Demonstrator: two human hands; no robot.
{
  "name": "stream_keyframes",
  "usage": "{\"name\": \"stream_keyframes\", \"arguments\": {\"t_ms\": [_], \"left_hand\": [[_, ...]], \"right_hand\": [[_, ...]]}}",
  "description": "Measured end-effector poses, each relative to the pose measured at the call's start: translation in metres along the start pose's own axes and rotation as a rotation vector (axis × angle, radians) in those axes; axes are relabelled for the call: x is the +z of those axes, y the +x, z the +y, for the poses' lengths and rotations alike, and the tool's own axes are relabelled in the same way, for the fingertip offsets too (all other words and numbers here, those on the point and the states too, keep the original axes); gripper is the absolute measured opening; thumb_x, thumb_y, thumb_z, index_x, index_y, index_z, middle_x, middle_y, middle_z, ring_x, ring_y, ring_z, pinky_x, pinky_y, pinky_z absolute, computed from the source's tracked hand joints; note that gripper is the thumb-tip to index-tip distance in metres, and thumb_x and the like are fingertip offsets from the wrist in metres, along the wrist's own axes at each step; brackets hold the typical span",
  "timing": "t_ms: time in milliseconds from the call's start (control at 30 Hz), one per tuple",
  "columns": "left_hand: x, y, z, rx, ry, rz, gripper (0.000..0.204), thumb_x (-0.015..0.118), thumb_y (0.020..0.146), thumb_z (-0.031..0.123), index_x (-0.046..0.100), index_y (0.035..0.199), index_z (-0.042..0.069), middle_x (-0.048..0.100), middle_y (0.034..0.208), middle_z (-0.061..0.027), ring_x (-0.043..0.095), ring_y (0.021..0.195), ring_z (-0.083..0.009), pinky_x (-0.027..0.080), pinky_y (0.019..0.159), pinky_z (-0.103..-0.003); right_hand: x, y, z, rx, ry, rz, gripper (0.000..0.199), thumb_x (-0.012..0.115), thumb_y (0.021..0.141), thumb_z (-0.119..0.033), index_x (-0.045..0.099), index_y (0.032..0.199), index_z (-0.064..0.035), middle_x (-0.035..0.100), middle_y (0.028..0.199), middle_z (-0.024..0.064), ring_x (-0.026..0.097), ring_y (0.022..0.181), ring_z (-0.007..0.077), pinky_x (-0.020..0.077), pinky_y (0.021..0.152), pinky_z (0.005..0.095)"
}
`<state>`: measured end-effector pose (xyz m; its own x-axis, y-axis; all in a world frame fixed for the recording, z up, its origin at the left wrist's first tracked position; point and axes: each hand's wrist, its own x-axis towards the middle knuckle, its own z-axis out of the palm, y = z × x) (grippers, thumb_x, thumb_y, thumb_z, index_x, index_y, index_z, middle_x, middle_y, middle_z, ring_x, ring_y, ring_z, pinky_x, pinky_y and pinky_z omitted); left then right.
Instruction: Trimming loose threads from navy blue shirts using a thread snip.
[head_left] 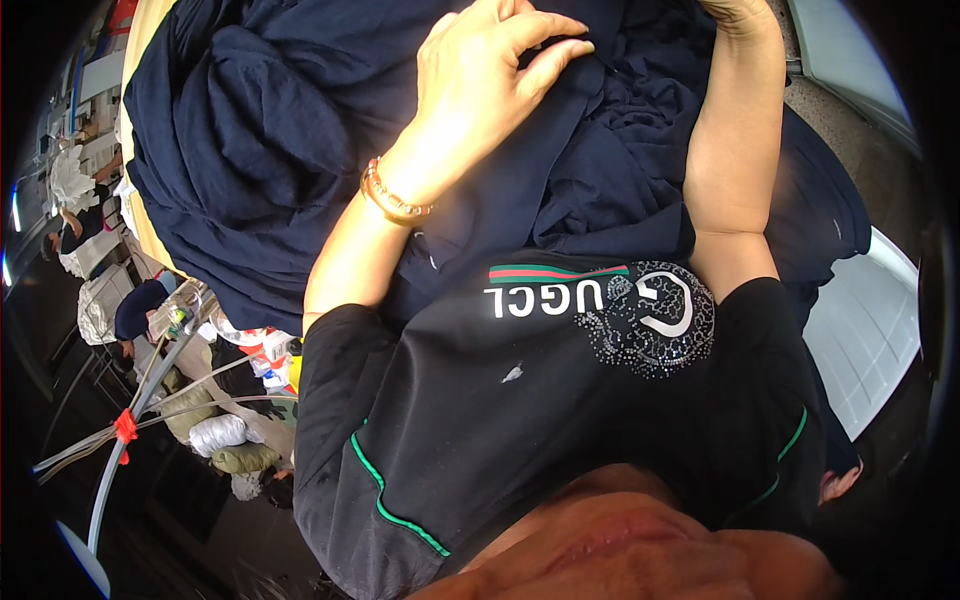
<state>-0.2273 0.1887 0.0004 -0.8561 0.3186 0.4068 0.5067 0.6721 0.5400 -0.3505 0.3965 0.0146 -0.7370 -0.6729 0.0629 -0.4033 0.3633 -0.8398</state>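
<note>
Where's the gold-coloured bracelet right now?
In the head view, left of centre, the bracelet circles the person's left wrist, between the left hand and the black sleeve, with dark blue fabric behind.

Right hand (pixel 740 12) is mostly chopped off by the top edge, so no clue what its fingers are doing. Left hand (pixel 485 70) loses a bit up there too, and so does the navy fabric (pixel 260 130) (which hides most of the counter (pixel 148 235), btw). People way off left (pixel 143 310)? Too tiny and blurry to make out.
</note>
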Motion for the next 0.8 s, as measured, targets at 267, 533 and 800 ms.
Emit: {"name": "stream_keyframes", "arguments": {"t_ms": [267, 533, 800], "left_hand": [[0.0, -0.009, -0.009, -0.111, -0.314, 0.111, 0.012, 0.079, 0.085, -0.001, 0.076, 0.096, 0.001, 0.06, 0.077, -0.0052, 0.056, 0.069, -0.0152, 0.046, 0.066, -0.029], [-0.019, -0.009, 0.003, -0.32, -0.351, 0.066, 0.006, 0.075, 0.088, -0.002, 0.075, 0.094, 0.0, 0.07, 0.087, -0.0051, 0.064, 0.077, -0.0123, 0.05, 0.073, -0.024], [-0.011, -0.017, -0.008, -0.408, -0.539, 0.089, 0.006, 0.069, 0.096, 0.002, 0.073, 0.1, 0.0, 0.068, 0.089, 0.0005, 0.06, 0.078, -0.0053, 0.048, 0.071, -0.02]], "right_hand": [[-0.01, -0.003, -0.004, 0.127, 0.069, -0.174, 0.045, 0.068, 0.098, -0.044, 0.074, 0.125, -0.01, 0.075, 0.093, 0.002, 0.062, 0.077, 0.0086, 0.0464, 0.084, 0.0217], [-0.014, -0.01, -0.019, 0.085, -0.134, -0.239, 0.041, 0.078, 0.09, -0.042, 0.079, 0.115, -0.01, 0.078, 0.087, 0.0014, 0.066, 0.081, 0.0085, 0.0387, 0.1, 0.0233], [-0.008, -0.013, -0.039, 0.121, 0.1, -0.333, 0.03, 0.082, 0.087, -0.019, 0.078, 0.108, 0.0022, 0.08, 0.094, 0.0105, 0.073, 0.08, 0.0118, 0.0551, 0.077, 0.0229]]}}
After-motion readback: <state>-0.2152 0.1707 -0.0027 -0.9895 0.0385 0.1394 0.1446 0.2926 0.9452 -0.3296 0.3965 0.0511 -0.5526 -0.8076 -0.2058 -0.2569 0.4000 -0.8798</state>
